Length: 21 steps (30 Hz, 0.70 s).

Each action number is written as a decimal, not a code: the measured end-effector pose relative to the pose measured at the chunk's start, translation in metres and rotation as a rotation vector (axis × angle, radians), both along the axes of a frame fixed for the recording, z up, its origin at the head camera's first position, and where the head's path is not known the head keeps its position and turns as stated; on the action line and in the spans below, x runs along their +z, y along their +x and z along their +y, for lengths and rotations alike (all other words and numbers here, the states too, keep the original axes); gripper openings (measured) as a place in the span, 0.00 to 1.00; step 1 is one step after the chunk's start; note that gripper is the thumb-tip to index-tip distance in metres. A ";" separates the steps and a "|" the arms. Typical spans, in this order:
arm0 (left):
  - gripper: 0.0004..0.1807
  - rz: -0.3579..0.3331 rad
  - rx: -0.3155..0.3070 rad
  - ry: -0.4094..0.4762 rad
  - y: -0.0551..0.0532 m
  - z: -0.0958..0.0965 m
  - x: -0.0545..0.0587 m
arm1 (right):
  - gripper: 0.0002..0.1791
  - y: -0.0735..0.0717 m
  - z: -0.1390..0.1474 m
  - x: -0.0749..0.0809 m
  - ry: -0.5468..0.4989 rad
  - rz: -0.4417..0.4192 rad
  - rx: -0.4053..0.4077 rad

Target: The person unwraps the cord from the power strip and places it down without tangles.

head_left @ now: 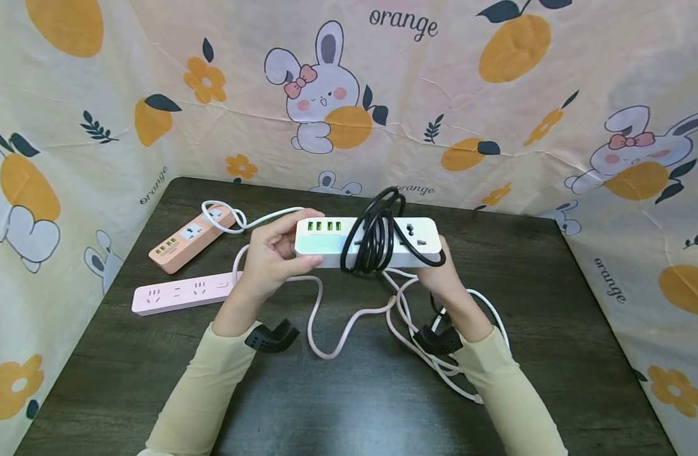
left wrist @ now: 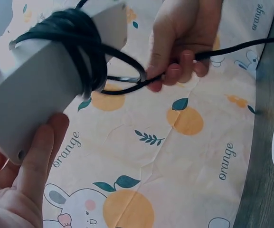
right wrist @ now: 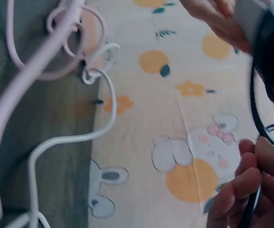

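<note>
A white power strip (head_left: 328,243) with several green USB ports is held up above the table. My left hand (head_left: 272,256) grips its left end, thumb along the front and fingers behind. Around the strip's middle a black cord (head_left: 376,237) is wound in several loops. At the right end, my right hand (head_left: 444,278) is partly hidden behind the strip in the head view. The left wrist view shows the right hand (left wrist: 186,38) pinching the black cord (left wrist: 243,47) between thumb and fingers, with a length running on past it.
On the dark table (head_left: 337,405) lie a peach power strip (head_left: 180,247) at the back left and a pink power strip (head_left: 178,294) before it. A pink cord (head_left: 349,329) and white cords (head_left: 446,373) trail across the middle and right. A patterned cloth (head_left: 400,120) hangs behind.
</note>
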<state>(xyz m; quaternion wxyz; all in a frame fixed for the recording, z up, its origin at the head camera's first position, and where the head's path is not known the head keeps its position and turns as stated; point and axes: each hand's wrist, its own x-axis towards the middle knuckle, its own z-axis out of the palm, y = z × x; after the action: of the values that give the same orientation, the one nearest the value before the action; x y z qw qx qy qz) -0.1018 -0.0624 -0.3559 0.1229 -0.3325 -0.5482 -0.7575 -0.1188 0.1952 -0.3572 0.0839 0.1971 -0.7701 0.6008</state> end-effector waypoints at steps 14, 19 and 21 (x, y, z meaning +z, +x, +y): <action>0.29 -0.021 0.166 -0.051 -0.003 -0.003 -0.006 | 0.09 0.012 0.052 0.003 -0.164 0.206 0.215; 0.28 -0.030 0.188 0.033 -0.003 -0.004 -0.003 | 0.06 0.008 0.056 -0.002 0.287 0.314 0.193; 0.27 -0.037 0.168 0.056 -0.002 -0.004 -0.001 | 0.04 0.004 0.055 -0.004 0.489 0.364 0.079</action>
<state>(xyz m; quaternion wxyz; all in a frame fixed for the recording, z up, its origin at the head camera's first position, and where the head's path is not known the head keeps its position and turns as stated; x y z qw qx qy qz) -0.1042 -0.0668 -0.3573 0.1852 -0.2676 -0.5548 -0.7657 -0.1151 0.2503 -0.3615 0.1472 0.3458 -0.8559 0.3553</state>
